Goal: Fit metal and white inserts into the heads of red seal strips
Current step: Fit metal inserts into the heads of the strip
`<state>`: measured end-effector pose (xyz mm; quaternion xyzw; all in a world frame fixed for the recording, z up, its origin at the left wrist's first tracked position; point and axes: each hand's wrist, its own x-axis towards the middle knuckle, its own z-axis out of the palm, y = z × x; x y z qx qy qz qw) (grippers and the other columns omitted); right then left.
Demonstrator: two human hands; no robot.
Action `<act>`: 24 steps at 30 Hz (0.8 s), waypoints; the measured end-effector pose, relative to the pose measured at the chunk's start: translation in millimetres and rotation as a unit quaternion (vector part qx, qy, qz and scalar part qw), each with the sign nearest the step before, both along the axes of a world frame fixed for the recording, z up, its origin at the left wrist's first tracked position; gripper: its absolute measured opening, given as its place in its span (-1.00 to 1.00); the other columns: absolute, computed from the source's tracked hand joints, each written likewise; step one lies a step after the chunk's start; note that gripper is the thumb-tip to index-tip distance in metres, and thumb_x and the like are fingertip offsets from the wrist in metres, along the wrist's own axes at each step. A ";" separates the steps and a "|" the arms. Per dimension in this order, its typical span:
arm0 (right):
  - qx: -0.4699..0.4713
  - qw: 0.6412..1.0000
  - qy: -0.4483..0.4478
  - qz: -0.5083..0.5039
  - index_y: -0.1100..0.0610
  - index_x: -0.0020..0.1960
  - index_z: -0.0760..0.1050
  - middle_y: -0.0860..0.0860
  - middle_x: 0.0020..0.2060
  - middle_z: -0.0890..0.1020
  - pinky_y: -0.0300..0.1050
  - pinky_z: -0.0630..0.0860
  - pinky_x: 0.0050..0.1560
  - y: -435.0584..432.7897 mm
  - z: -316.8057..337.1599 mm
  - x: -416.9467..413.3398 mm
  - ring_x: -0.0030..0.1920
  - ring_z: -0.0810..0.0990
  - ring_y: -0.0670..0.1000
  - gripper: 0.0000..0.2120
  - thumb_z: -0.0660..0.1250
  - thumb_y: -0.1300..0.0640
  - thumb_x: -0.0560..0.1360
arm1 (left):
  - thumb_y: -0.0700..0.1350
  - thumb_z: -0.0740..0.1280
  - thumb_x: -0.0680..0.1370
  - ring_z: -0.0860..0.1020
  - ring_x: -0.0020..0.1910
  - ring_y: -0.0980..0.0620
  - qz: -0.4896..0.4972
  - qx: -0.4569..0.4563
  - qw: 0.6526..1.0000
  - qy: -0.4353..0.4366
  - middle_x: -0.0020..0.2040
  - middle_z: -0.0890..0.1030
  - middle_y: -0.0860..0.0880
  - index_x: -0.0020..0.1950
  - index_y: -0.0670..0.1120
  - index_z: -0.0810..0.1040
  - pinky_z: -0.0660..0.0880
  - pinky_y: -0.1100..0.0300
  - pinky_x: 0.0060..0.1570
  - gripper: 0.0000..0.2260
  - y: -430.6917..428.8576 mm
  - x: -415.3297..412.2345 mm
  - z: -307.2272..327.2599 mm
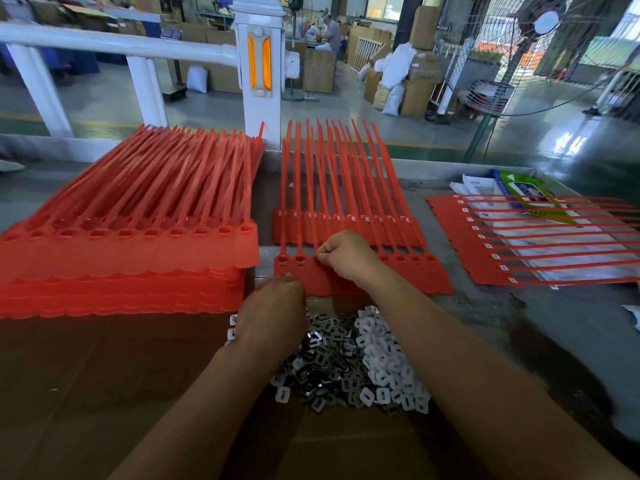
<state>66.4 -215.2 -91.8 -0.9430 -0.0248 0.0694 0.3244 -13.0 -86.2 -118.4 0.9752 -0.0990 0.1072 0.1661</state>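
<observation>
1. Two bare hands work at the near sheet of red seal strips [420, 284], which lies flat in the middle of the grey table [519, 327], heads toward the person and tails pointing away.
2. Right hand [346, 259]: fingers curled, with thumb and forefinger pinching at the sheet's third head from the left. Whatever sits between the fingertips is hidden.
3. Left hand [273, 306]: seen from the back, its fingers bent down at the sheet's lower left edge. I cannot tell whether it holds anything.
4. The two heads left of the right hand show dark metal pieces in their slots.
5. Metal inserts [325, 355] and white inserts [384, 370] lie in one loose heap on brown cardboard [104, 375], just below the sheet, metal to the left and white to the right.
6. A second sheet [346, 223] lies just behind the near one, partly under its tails.
7. A tall stack of red sheets [121, 258] stands to the left.
8. Another sheet [485, 258], with white pieces in its heads, lies at the right on papers [478, 188].
</observation>
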 end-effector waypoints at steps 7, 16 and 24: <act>-0.021 1.000 -0.014 0.006 0.17 -0.07 0.63 0.06 -0.04 0.65 -0.24 0.36 -0.30 1.0 -3.5 2.3 -0.19 0.50 -0.06 -0.84 0.28 0.18 0.52 | -0.24 0.15 0.53 0.54 -0.04 0.00 -0.005 0.003 1.000 -0.002 0.02 0.56 -0.02 -0.01 -0.09 0.53 0.32 0.24 -0.22 -0.82 -0.1 -0.8 1.5; 0.012 1.000 -0.014 -0.022 0.16 -0.16 0.59 0.02 -0.01 0.63 -0.15 0.44 -0.09 2.0 -2.4 5.0 -0.10 0.52 -0.05 -0.93 0.33 0.27 0.45 | -0.25 0.15 0.53 0.54 -0.05 0.01 -0.001 0.002 1.000 0.003 0.02 0.57 -0.01 0.01 -0.09 0.53 0.37 0.23 -0.21 -0.81 -1.1 -2.2 3.6; 0.007 0.999 -0.010 -0.052 0.27 -0.12 0.60 0.14 -0.08 0.65 0.07 0.57 0.00 5.4 -1.9 6.6 -0.08 0.61 0.10 -0.84 0.26 0.26 0.44 | -0.25 0.14 0.53 0.54 -0.04 0.01 -0.001 0.002 1.000 0.005 0.02 0.57 -0.02 0.02 -0.10 0.54 0.39 0.23 -0.20 -0.80 -0.8 -3.3 4.9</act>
